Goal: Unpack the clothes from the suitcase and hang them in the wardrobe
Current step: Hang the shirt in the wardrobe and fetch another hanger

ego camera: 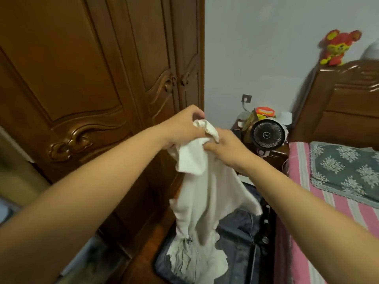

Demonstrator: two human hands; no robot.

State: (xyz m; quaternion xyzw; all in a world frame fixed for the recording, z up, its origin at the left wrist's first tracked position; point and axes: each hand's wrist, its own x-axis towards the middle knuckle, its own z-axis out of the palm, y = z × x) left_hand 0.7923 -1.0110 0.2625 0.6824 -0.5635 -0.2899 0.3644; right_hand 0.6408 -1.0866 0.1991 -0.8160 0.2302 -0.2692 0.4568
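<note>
**Both hands raised, gripping cloth**

Both bare forearms reach forward and meet at chest height. The left hand (182, 125) and the right hand (227, 146) sit close together, fingers curled around a bunched white garment (202, 181).

Plain white cotton garment (202, 187) under both hands. Carved dark-brown wooden wardrobe doors (92, 78) left of the left hand (184, 126). Pink-and-white striped bed sheet (328, 222), grey-blue floral cloth (346, 171), black round fan (267, 135), right of the right hand (227, 146).
</note>
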